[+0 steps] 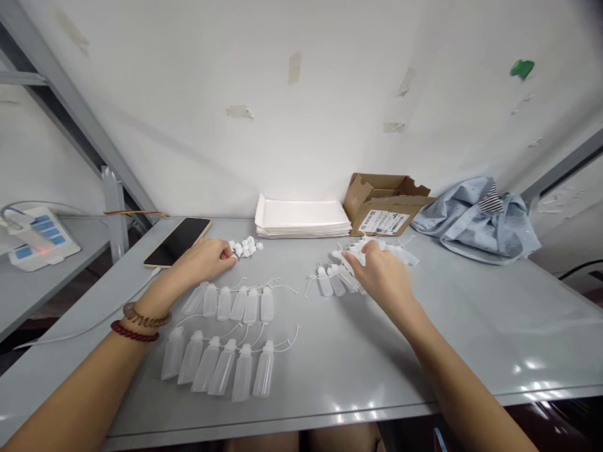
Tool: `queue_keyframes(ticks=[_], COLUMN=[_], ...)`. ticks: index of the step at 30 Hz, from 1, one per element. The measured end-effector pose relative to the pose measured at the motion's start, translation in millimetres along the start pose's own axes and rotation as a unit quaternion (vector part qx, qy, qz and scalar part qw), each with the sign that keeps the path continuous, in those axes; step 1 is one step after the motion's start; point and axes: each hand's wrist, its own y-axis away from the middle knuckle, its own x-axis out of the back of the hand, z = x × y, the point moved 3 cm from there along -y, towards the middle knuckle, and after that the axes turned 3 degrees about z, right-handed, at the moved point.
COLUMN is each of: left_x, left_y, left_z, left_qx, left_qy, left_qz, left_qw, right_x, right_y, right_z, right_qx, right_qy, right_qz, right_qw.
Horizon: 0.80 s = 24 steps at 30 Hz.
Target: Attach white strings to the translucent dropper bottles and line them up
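My left hand [207, 258] is closed in a pinch at the left edge of a small pile of white caps [247, 247], with a white cap at its fingertips. My right hand [379, 270] reaches over a heap of small translucent squeeze bottles [400, 252], thumb and forefinger apart among them. Part of that heap is hidden under the hand. A few bottles [324, 281] with thin needle tips lie at its left side. Below my left hand, bottles lie in two rows, an upper row [238, 303] and a lower row [223, 367], with thin white straps trailing from their necks.
A black-screened phone [178, 242] and a white cable [117, 309] lie at the left. At the back are a stack of white trays [304, 218], an open cardboard box [391, 204] and a light-blue cloth [475, 220]. A power strip [44, 238] sits far left.
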Motion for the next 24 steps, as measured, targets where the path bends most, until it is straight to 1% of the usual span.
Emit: queue_keyframes(ticks=[1, 2, 3, 4, 5, 6, 7, 9, 10, 12, 15, 19, 24], left_x=[0.1, 0.5, 1.1, 1.7, 2.5, 3.2, 3.9, 5.0, 5.3, 5.2, 4.3, 4.1, 4.1], left_y=[0, 1, 1, 2, 3, 3, 4, 6, 6, 7, 7, 8, 10], left_z=[1, 3, 6, 9, 12, 15, 18, 22, 24, 24, 24, 26, 34], left_qx=[0.006, 0.010, 0.010, 0.010, 0.010, 0.010, 0.011, 0.013, 0.013, 0.008, 0.003, 0.018, 0.018], left_qy=[-0.021, -0.042, -0.057, -0.071, -0.083, -0.092, -0.099, -0.105, -0.108, -0.112, -0.108, -0.084, -0.028], left_qz=[0.000, 0.002, 0.006, 0.007, 0.009, 0.011, 0.013, 0.016, 0.017, 0.016, 0.017, 0.031, 0.030], left_qw=[1.000, 0.999, 0.998, 0.997, 0.996, 0.996, 0.995, 0.994, 0.994, 0.994, 0.994, 0.996, 0.999], right_x=[1, 1, -1, -4, -8, -11, -13, -19, -22, -26, -29, -29, -31], right_y=[6, 15, 26, 39, 55, 71, 85, 105, 112, 117, 117, 116, 117], right_z=[-7, -16, -27, -40, -54, -67, -76, -87, -90, -91, -88, -86, -85], right_qx=[0.010, 0.038, 0.069, 0.124, 0.212, 0.277, 0.329, 0.370, 0.379, 0.375, 0.361, 0.357, 0.359], right_qy=[-0.047, -0.082, -0.104, -0.141, -0.214, -0.260, -0.274, -0.272, -0.264, -0.243, -0.232, -0.236, -0.244], right_qz=[0.018, 0.015, -0.008, -0.052, -0.122, -0.163, -0.187, -0.193, -0.193, -0.192, -0.203, -0.220, -0.214], right_qw=[0.999, 0.996, 0.992, 0.981, 0.946, 0.911, 0.884, 0.867, 0.866, 0.874, 0.880, 0.877, 0.875])
